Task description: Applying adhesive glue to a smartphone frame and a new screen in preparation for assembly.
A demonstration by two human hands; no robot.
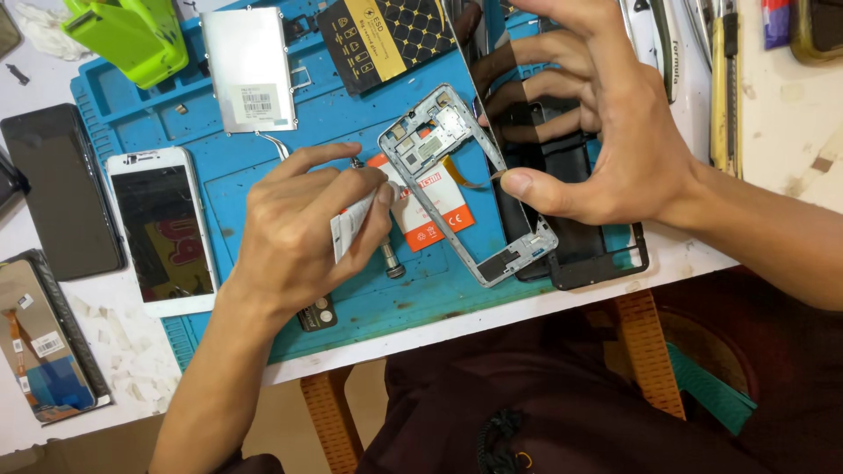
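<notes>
Right grip (606, 132) tilting phone frame (465, 189) — left grip (307, 233) pinching tube (353, 224)

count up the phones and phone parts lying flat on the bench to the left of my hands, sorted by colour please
White-fronted phone: 1
Black screen panel: 1
Silver back plate: 1
Dark panel with blue film, at the left edge: 1
Total: 4
The left hand is nearest the white phone; the right hand holds the silver phone frame.

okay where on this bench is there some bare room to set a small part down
Bare blue mat shows between the white phone and the left hand, and along the mat's front edge below the silver frame. It is crowded under the right hand and around the orange battery.
</notes>
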